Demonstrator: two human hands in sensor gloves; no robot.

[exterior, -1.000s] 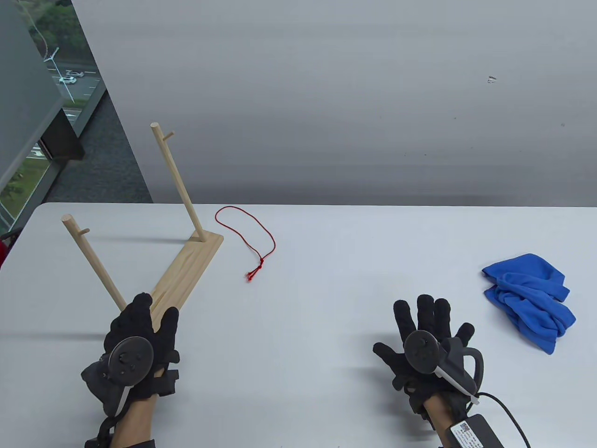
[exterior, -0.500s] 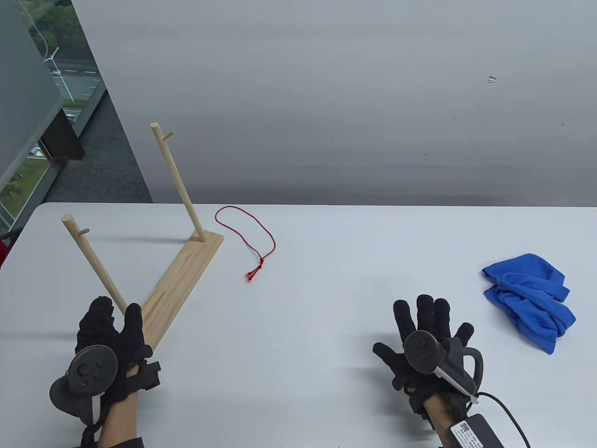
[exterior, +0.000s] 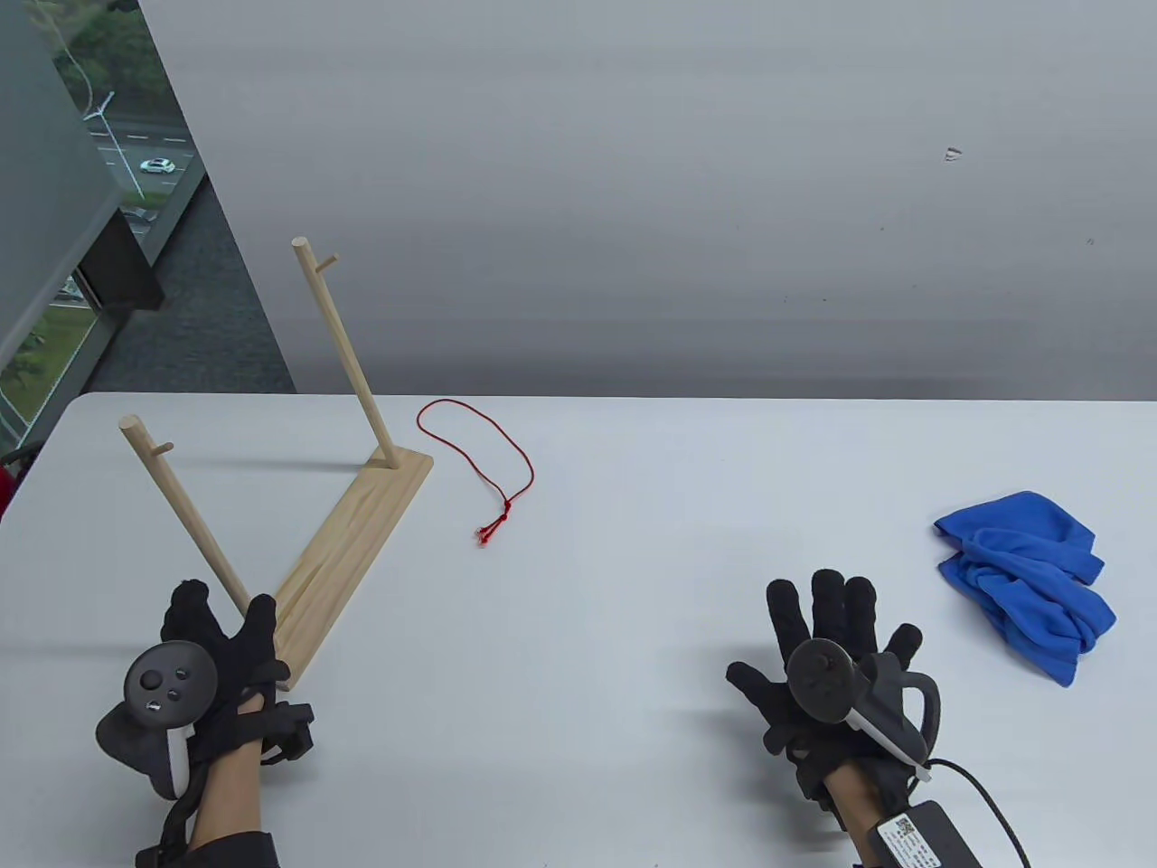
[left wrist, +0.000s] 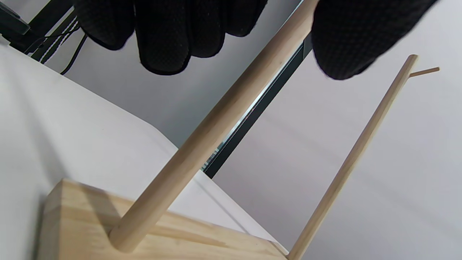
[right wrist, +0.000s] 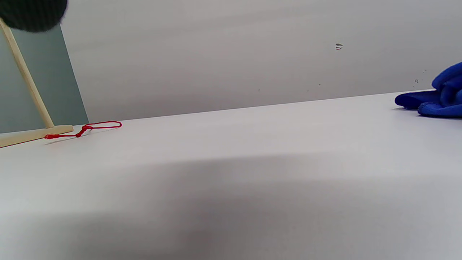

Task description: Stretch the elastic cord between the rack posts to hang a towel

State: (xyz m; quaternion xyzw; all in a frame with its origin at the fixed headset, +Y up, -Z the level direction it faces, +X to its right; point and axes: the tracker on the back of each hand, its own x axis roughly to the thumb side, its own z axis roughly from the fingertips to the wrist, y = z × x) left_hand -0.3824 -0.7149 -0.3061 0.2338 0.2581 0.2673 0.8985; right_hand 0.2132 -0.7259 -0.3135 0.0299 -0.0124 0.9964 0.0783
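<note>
A wooden rack with a flat base stands at the table's left, with a near post and a far post, each with a small peg near the top. My left hand is at the foot of the near post. In the left wrist view the post passes between my fingers and thumb, which are spread apart. A red elastic cord lies loose right of the base. A crumpled blue towel lies at the far right. My right hand rests flat, fingers spread, empty.
A grey wall runs behind the table's far edge. A window and dark floor show at the far left. A cable and a labelled box hang from my right wrist. The right wrist view shows the cord and towel across bare table.
My left hand has moved left and back from over the base's near end to the foot of the near post. My right hand has stayed nearly still.
</note>
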